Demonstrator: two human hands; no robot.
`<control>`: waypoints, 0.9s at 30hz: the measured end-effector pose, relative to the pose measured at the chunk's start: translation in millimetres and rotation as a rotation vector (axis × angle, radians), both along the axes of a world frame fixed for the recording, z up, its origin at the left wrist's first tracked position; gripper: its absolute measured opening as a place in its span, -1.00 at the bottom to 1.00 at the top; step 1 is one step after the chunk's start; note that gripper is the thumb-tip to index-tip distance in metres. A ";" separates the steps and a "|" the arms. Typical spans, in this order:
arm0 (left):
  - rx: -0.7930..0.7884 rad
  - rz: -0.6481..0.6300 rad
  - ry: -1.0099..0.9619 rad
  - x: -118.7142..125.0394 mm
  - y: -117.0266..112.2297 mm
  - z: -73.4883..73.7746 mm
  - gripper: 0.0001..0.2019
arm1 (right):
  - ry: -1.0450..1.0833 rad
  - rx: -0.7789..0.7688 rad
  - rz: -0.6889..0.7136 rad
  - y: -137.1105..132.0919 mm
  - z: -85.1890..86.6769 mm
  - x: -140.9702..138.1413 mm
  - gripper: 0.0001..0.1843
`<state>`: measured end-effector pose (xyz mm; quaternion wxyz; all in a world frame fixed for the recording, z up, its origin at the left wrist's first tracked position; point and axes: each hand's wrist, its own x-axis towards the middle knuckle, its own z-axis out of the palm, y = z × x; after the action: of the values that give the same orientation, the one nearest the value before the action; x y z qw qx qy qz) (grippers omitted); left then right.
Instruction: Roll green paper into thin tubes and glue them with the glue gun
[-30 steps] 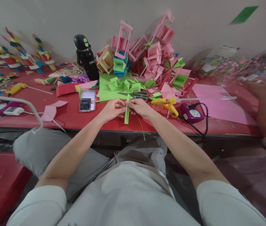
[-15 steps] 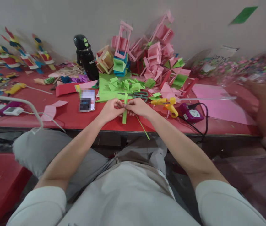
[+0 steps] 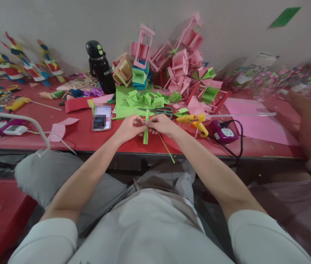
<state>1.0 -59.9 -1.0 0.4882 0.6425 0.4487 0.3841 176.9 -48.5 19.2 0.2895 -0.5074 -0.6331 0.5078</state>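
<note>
Over the near edge of the red table (image 3: 83, 137), my left hand (image 3: 130, 127) and my right hand (image 3: 163, 124) meet, both pinching a narrow green paper strip (image 3: 145, 135) that stands nearly upright between them. A thinner green strip (image 3: 167, 148) trails down and to the right from under my right hand. Just behind my hands lie scissors (image 3: 161, 110) on a green sheet with folded green pieces (image 3: 144, 99).
A yellow glue gun (image 3: 194, 120) and a purple plug box (image 3: 223, 132) sit right of my hands. A black bottle (image 3: 101, 68), a phone (image 3: 101, 117), heaps of pink paper constructions (image 3: 183, 62) and a pink sheet (image 3: 257, 121) fill the table. Another person's hand (image 3: 308, 113) is at far right.
The green strip has shifted slightly up and left between my fingers, and the thin strip now angles further to the right. The other person's hand moved a little.
</note>
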 end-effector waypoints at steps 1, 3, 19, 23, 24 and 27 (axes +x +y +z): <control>-0.013 -0.029 0.000 -1.9 0.4 0.6 -0.82 | -0.003 -0.011 0.008 0.6 0.1 0.2 -0.60; -0.023 -0.089 0.010 -6.6 1.7 2.0 -0.79 | -0.013 -0.029 0.029 1.9 0.2 0.6 -0.60; 0.395 -0.198 0.539 -36.2 18.1 -18.9 -0.23 | -0.379 0.053 0.138 11.8 -5.8 -12.6 -0.58; 0.419 -0.218 0.556 -35.2 19.1 -22.1 -0.20 | -0.470 0.079 0.145 10.6 -0.1 -14.8 -0.61; 0.424 -0.223 0.565 -34.9 19.3 -21.9 -0.20 | -0.487 0.084 0.142 9.8 1.7 -15.7 -0.62; 0.442 -0.236 0.590 -33.5 19.5 -20.7 -0.21 | -0.525 0.100 0.134 7.9 5.3 -18.7 -0.62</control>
<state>-32.6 -40.5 -21.7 0.2287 0.8624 0.3991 0.2113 158.2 -40.6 24.4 0.1061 -0.5637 -0.7430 0.3449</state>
